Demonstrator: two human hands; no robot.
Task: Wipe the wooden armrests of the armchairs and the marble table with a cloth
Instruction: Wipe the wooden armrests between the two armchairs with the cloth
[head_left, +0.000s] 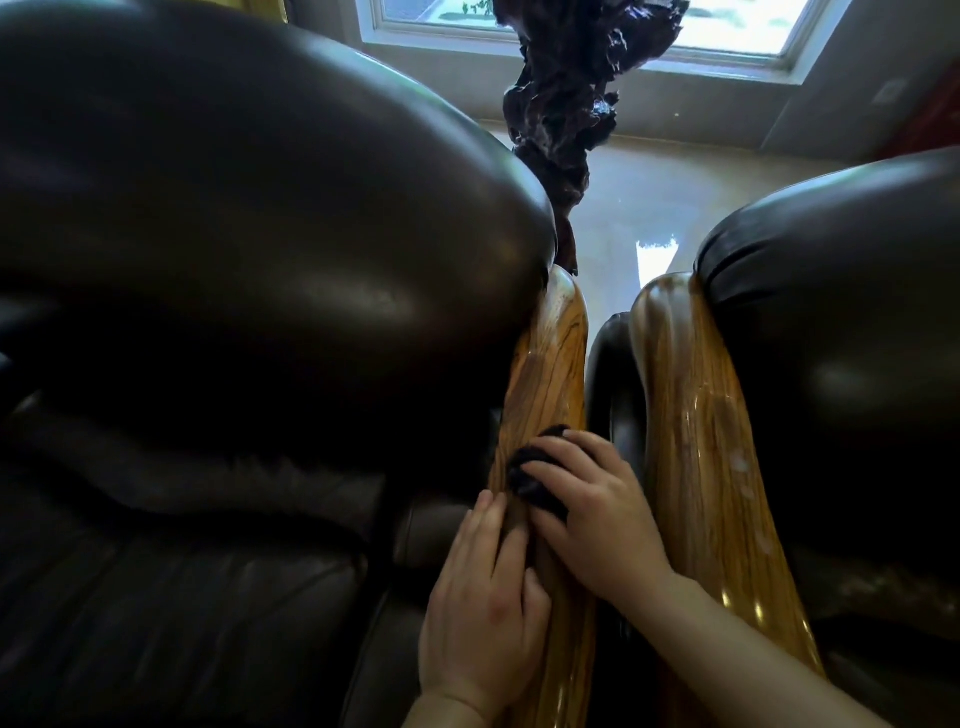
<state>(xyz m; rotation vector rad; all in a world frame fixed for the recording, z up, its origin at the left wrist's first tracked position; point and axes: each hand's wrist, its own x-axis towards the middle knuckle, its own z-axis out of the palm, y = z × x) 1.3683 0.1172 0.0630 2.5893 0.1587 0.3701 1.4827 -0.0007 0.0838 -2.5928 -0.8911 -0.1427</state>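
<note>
Two glossy wooden armrests run side by side up the middle of the view: the left armchair's armrest (545, 374) and the right armchair's armrest (691, 415). My right hand (597, 514) presses a dark cloth (530, 475) onto the left armrest, fingers spread over it. My left hand (483, 603) lies flat against the same armrest's left side, just below the cloth, holding nothing. No marble table is in view.
Dark leather backrests bulge at left (249, 218) and right (852, 332). A dark gnarled wood sculpture (561, 114) stands behind the chairs on a shiny pale floor (649, 208). A window (727, 26) is at the top.
</note>
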